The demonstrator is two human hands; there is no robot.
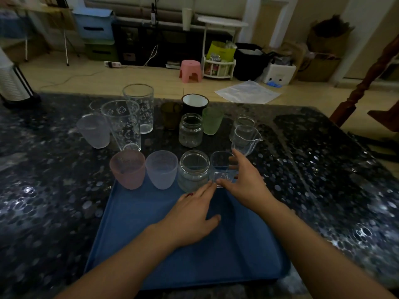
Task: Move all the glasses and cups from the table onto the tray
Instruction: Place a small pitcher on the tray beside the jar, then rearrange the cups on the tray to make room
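Four cups on the tray's (133,223) far edge, mid-frame.
Right hand (248,180) curls around the fourth, a clear square glass (222,167); left hand (190,219) lies flat, fingers straight; about ten vessels wait on the table (43,190) above.

Glossy speckled stone table (323,169) (frosted pink cup (127,169)).

A home, evidently a living room. Dark speckled stone table (64,190) in front, crowded with household drinking glasses, some printed with cartoon cats (123,124). Beyond it, pale wood-look floor (108,76) with a small pink plastic stool (191,70), a white power strip (112,64) with trailing cord, a low dark media cabinet (151,42), stacked blue and green storage bins (95,29), a white rack of snacks (219,69), cardboard boxes (317,65) and bags along the wall.
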